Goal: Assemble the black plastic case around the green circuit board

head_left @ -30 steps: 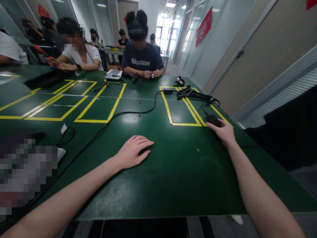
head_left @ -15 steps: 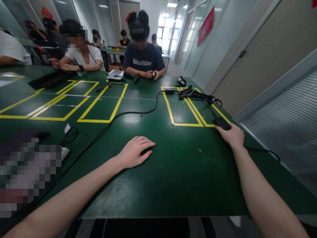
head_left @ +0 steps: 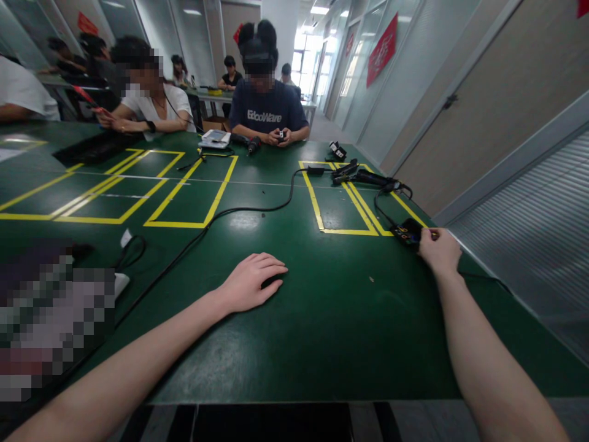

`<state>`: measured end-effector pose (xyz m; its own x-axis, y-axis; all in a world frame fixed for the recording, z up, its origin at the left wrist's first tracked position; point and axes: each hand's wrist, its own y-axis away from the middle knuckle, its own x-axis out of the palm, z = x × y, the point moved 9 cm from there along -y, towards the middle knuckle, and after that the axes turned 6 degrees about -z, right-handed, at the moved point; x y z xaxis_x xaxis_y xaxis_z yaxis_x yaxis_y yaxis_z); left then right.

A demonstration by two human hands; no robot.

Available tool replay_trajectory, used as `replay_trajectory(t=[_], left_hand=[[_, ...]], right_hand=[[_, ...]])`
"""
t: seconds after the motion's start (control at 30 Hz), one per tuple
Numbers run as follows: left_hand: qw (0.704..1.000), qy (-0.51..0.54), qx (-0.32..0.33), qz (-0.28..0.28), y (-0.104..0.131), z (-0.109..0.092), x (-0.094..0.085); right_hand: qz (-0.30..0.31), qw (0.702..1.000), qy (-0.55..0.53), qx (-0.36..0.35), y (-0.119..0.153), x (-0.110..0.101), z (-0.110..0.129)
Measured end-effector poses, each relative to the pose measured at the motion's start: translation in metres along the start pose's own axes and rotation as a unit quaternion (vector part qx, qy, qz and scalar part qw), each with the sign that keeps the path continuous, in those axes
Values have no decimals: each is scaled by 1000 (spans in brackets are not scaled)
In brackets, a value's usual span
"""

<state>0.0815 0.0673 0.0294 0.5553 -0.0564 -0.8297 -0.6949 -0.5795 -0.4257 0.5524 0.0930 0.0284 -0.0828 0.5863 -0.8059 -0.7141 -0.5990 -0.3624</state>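
Observation:
My left hand (head_left: 253,281) rests palm down on the green table (head_left: 313,344), fingers stretched out and holding nothing. Over at the right edge, my right hand (head_left: 439,250) has its fingers closed on the right end of a small black box (head_left: 407,233). Coloured marks show on the box's upper face; what they are is too small to tell. A thin black cord (head_left: 380,205) leads from the box toward a black handheld tool (head_left: 368,177) lying behind it. Another cable (head_left: 488,277) comes out to the right, past my wrist. The fingertips on the box are partly hidden.
Yellow tape outlines (head_left: 350,232) mark the tabletop. A long black cable (head_left: 230,210) crosses it from lower left. Across the table, one person (head_left: 271,110) handles a small object beside a power drill (head_left: 252,145); another person (head_left: 154,101) sits left. A pixelated item (head_left: 55,325) lies near left.
The black box has been turned so its face with coloured marks shows. My right hand has shifted slightly right, to the box's end. My left hand has stayed put.

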Motion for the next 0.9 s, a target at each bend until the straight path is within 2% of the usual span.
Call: replay_trajectory(t=[0.1, 0.27, 0.53, 0.67, 0.73, 0.9], left_hand=[[1000, 0, 0, -2, 0, 0, 0], [1000, 3, 4, -3, 0, -1, -1], [1000, -3, 6, -4, 0, 0, -1], [1000, 2, 6, -1, 1, 0, -1], [1000, 3, 6, -2, 1, 0, -1], [1000, 6, 3, -2, 1, 0, -1]], right_hand=[[-2, 999, -3, 49, 4, -3, -4], [5, 997, -17, 73, 10, -4, -2], [-40, 998, -52, 3, 18, -27, 24], [-84, 995, -50, -15, 16, -37, 25], [-79, 996, -37, -13, 14, -33, 21], [-7, 999, -17, -31, 11, -3, 13]])
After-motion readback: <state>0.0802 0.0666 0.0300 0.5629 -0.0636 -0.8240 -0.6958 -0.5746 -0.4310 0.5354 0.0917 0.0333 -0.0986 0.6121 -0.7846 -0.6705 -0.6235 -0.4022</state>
